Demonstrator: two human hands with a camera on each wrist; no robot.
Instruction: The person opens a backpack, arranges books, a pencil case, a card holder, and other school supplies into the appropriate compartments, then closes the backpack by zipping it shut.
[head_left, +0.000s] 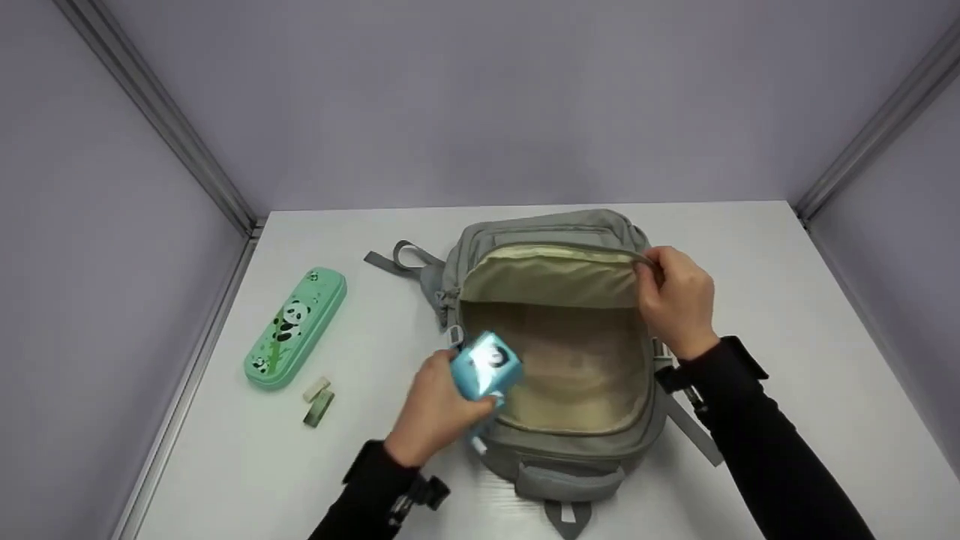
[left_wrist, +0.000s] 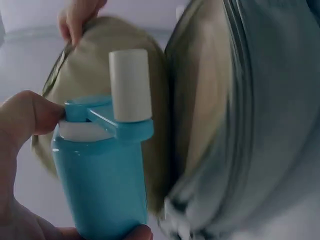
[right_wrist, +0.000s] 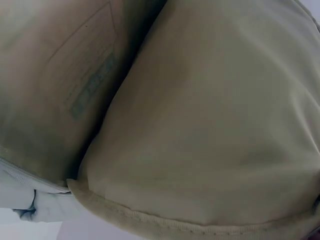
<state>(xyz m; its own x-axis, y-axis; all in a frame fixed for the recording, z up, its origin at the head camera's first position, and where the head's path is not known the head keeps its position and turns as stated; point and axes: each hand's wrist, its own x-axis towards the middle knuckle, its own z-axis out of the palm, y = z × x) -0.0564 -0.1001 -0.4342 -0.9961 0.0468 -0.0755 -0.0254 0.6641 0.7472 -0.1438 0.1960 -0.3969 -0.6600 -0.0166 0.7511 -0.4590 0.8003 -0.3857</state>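
A grey-green backpack lies on the white table with its main compartment unzipped. My right hand pinches the edge of its front flap and holds it raised; the pale lining fills much of the right wrist view. In my left hand is a small blue bottle with a white cylindrical piece on its top. Thumb at the lid and fingers under the base, that hand holds the bottle over the near left rim of the opening.
Left of the backpack lies a green pencil case printed with pandas. Two small blocks, one cream and one dark green, sit near its lower end. Straps spread out beside the backpack. Grey walls enclose the table's back and sides.
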